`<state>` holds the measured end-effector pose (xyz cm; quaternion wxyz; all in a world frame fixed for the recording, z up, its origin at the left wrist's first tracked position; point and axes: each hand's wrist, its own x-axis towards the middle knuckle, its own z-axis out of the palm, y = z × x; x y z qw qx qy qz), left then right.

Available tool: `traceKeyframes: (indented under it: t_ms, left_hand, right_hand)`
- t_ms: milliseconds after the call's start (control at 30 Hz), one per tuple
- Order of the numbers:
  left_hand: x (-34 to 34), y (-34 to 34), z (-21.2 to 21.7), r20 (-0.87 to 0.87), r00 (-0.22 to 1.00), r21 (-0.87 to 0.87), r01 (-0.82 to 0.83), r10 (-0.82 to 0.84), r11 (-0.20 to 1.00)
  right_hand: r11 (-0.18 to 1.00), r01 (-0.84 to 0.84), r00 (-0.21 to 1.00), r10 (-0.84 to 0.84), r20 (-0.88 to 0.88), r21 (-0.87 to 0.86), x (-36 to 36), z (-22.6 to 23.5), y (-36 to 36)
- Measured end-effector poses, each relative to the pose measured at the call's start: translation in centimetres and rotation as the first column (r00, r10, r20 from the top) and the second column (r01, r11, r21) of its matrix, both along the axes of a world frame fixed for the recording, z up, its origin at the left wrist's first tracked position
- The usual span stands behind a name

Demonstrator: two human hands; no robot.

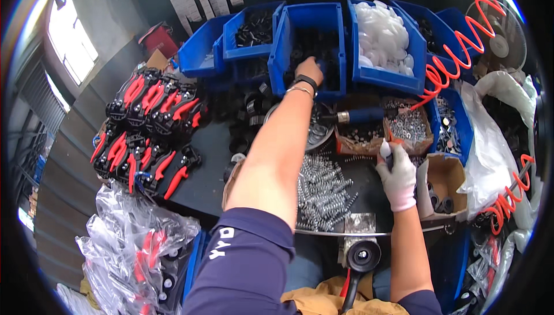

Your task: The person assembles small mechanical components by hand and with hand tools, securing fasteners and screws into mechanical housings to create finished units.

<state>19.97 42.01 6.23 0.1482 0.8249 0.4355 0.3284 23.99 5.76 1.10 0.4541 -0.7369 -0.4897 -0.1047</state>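
My left arm stretches forward to a blue bin (279, 55) of black parts. My left hand (311, 70), with a dark band at the wrist, dips into that bin, its fingertips hidden among the dark pieces. My right hand (398, 179), in a white glove, is closed near the small-hardware boxes. Between its thumb and fingers it pinches a small white piece (385, 150) with something dark beside it; the exact kind is unclear. Below, at the table's front edge, a round black part with a handle (363, 255) rests by a metal plate (359, 222).
Metal springs (326, 191) lie heaped mid-table. A blue-handled air screwdriver (363, 114) on a red coiled hose (456, 64) lies across boxes of nuts (410, 127). Red-and-black tool assemblies (144, 101) are stacked left. White plastic pieces (381, 35) fill another bin. An open cardboard box (447, 179) stands right.
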Motion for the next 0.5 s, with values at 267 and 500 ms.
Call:
traceKeyframes:
  t_ms: [267,500]
  left_hand:
    - [2.0,0.2,0.2,-0.422,0.882,0.099,0.273,-0.208,0.957]
    - [-2.2,-1.2,-0.5,0.222,0.973,0.230,0.011,-0.064,0.973]
  right_hand:
    - [0.975,-0.028,0.960,0.087,-0.266,0.219,-0.4,1.2,-0.3]
    - [0.976,-0.102,0.944,0.156,-0.290,0.193,-4.7,4.1,-3.9]
